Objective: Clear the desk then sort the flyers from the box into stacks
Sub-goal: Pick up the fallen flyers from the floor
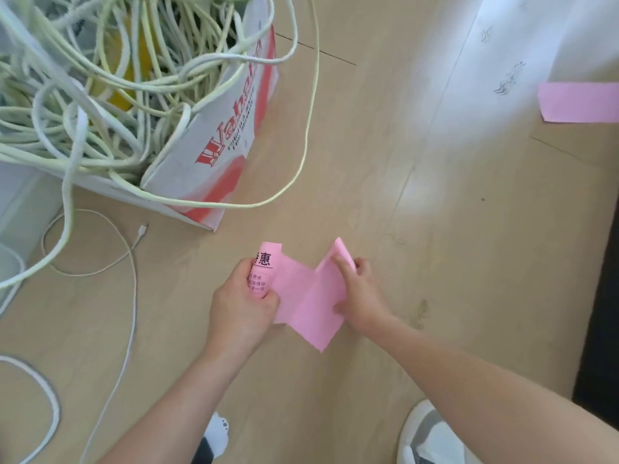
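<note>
Here, above a pale wooden floor [368, 162], holds a curled pink flyer [301, 303] between both hands: grips its rolled, printed end in the curled fingers of the left hand [244, 306] and pinches its folded-up other end between thumb and fingers of the right hand [361, 296]. Up left, shows a white and red box [217, 128] crammed with tangled pale cords [100, 78] spilling over its rim, plus a thin white cable [135, 296] on the floor just beside it. Far right, shows a second pink sheet [579, 102] lying flat, well apart from both hands.
</note>
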The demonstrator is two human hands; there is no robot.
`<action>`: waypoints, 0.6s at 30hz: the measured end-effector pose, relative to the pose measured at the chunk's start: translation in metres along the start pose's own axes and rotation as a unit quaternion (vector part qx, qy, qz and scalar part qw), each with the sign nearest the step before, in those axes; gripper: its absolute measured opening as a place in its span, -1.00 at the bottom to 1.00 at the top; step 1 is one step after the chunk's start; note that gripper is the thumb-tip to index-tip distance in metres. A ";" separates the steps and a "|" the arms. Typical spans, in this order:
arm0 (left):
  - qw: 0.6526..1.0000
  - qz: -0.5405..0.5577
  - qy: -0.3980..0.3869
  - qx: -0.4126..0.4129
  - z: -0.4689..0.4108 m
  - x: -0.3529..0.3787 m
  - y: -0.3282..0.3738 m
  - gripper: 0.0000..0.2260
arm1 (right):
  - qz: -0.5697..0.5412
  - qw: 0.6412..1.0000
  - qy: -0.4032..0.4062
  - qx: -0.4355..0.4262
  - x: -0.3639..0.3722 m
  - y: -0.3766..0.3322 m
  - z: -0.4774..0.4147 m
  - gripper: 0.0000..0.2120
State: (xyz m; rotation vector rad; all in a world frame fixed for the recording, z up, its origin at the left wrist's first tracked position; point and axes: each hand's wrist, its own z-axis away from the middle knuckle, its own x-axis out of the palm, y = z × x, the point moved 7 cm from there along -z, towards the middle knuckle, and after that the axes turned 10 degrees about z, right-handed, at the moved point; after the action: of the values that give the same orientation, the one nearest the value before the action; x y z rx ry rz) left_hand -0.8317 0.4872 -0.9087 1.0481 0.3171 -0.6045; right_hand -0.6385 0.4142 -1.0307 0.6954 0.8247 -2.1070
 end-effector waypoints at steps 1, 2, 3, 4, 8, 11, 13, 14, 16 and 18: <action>1.000 0.005 -0.017 -0.012 0.005 0.004 0.004 -0.75 | -0.084 0.996 0.009 0.030 -0.002 0.006 0.004 -0.16; 0.999 0.009 -0.038 -0.024 0.009 0.008 0.009 -0.72 | -0.170 0.984 0.021 0.060 -0.009 0.010 0.010 -0.20; 0.997 0.017 -0.069 -0.039 0.012 0.013 0.017 -0.73 | -0.251 0.965 0.028 0.075 -0.020 0.012 0.017 -0.22; 0.992 0.032 -0.106 -0.052 0.016 0.018 0.029 -0.77 | -0.319 0.945 0.035 0.072 -0.037 0.012 0.024 -0.22; 0.976 0.025 -0.211 -0.052 0.030 0.028 0.107 -0.86 | -0.420 0.907 -0.021 0.017 -0.136 0.010 0.063 -0.20; 0.968 0.012 -0.251 -0.009 0.038 0.034 0.187 -0.83 | -0.446 0.891 -0.081 0.000 -0.213 0.014 0.099 -0.16; 0.961 0.028 -0.277 -0.006 0.045 0.048 0.237 -0.90 | -0.478 0.874 -0.092 0.003 -0.260 0.025 0.117 -0.18; 0.962 0.028 -0.272 0.005 0.046 0.054 0.259 -0.92 | -0.495 0.864 -0.091 0.003 -0.280 0.031 0.123 -0.22; 0.967 0.031 -0.251 0.035 0.043 0.071 0.296 -0.93 | -0.558 0.826 -0.069 0.023 -0.313 0.048 0.127 -0.34; 0.972 0.024 -0.226 0.065 0.032 0.088 0.328 -0.77 | -0.619 0.780 -0.028 0.092 -0.336 0.072 0.121 -0.47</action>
State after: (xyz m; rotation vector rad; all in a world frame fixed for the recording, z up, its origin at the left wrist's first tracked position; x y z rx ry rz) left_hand -0.5645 0.5485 -0.7061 1.0071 -0.1485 -0.8084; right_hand -0.4154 0.4382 -0.7441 0.0903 1.2368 -3.3899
